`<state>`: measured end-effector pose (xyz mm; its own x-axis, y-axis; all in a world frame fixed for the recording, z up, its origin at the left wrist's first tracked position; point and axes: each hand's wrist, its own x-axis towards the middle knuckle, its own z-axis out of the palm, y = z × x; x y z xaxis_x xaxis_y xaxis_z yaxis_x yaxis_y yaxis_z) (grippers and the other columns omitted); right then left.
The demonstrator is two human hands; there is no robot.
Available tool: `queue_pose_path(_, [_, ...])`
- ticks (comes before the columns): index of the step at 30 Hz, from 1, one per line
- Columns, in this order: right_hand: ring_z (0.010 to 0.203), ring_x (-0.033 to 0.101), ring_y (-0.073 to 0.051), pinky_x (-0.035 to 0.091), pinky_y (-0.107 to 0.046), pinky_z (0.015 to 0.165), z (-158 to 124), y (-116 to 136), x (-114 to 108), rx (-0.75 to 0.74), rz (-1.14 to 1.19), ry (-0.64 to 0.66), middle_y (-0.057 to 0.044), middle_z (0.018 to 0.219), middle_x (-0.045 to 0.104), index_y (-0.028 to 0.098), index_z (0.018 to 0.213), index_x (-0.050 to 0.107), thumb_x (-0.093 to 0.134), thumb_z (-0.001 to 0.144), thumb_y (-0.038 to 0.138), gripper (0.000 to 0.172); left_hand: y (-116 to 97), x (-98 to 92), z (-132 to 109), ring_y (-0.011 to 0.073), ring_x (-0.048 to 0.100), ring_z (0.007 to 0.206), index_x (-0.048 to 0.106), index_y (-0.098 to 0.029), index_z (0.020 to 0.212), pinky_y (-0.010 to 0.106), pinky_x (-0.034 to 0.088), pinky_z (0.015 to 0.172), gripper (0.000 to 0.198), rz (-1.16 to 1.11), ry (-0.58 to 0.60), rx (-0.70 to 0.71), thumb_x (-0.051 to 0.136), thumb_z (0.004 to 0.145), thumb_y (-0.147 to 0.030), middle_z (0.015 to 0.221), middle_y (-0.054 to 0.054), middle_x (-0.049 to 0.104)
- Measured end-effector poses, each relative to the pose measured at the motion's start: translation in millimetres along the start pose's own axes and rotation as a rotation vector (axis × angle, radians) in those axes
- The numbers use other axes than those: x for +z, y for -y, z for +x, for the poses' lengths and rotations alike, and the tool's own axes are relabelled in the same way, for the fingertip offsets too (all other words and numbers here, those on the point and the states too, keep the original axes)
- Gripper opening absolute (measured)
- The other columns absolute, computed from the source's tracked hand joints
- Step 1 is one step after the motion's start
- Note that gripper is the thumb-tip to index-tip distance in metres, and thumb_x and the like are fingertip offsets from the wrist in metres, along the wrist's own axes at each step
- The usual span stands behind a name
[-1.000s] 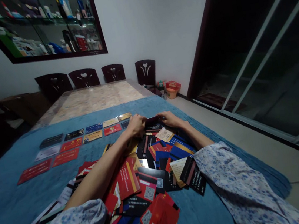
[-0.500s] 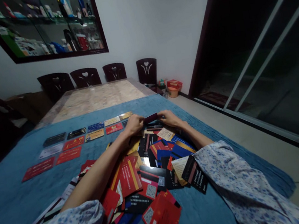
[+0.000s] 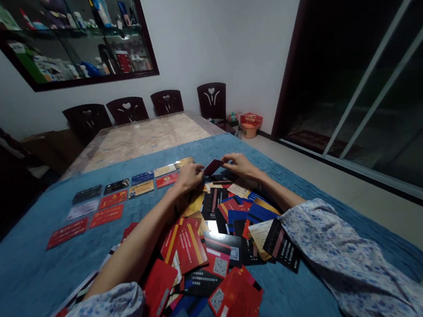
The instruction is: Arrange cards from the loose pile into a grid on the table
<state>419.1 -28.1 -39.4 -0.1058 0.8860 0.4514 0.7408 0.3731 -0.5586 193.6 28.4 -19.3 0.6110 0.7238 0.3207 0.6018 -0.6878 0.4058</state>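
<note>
Taking the clock from the middle of the heaped bank-style cards (image 3: 190, 246), with twelve pointing away from the person, both bare hands are up at twelve, beyond most of the heap. The right hand (image 3: 241, 164) has its fingers closed in a pinch on the right end of a dark red card (image 3: 213, 167), which is tilted and raised above the far edge of the heap. The left hand (image 3: 190, 176) is at that card's other end, fingers curled close together; from here I cannot tell whether they grip it or only meet its edge.

The heap overlaps every which way between the forearms, red, black, blue and gold, with a red card (image 3: 240, 310) lying nearest the person at six. At ten, cards lie flat in rows on a blue cloth (image 3: 25, 292): a gold portrait-printed card (image 3: 140, 189) beside a red one, black ones farther left, and two red cards in the nearest row. The cloth covers the near part of the tabletop (image 3: 144, 134), whose marbled far end shows at eleven. Dark wooden chairs (image 3: 127, 110) line the wall past it, and an orange bucket (image 3: 249, 130) sits on the floor towards one
</note>
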Motion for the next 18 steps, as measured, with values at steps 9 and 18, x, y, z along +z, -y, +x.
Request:
queue_pose_path(9, [0.088, 0.064, -0.019, 0.046, -0.030, 0.084, 3.6, 12.2, 0.5, -0.075, -0.043, -0.020, -0.006, 0.093, 0.076, 0.019, 0.093, 0.074, 0.060, 0.090, 0.027, 0.016, -34.3, -5.6, 2.3, 0.0270, 0.057, 0.101, 0.078, -0.019, 0.106, 0.039, 0.044, 0.091, 0.028, 0.115, -0.103, 0.117, 0.061, 0.086, -0.026, 0.098, 0.009, 0.076])
queue_pose_path(18, [0.091, 0.064, -0.021, 0.045, -0.034, 0.088, 4.5, 13.7, 13.3, -0.135, -0.099, -0.008, -0.007, 0.096, 0.076, 0.020, 0.102, 0.071, 0.059, 0.091, 0.025, 0.017, -33.9, -4.8, -7.2, 0.0265, 0.055, 0.101, 0.078, -0.020, 0.102, 0.039, 0.043, 0.090, 0.027, 0.135, -0.193, 0.025, 0.056, 0.086, -0.018, 0.098, 0.009, 0.075])
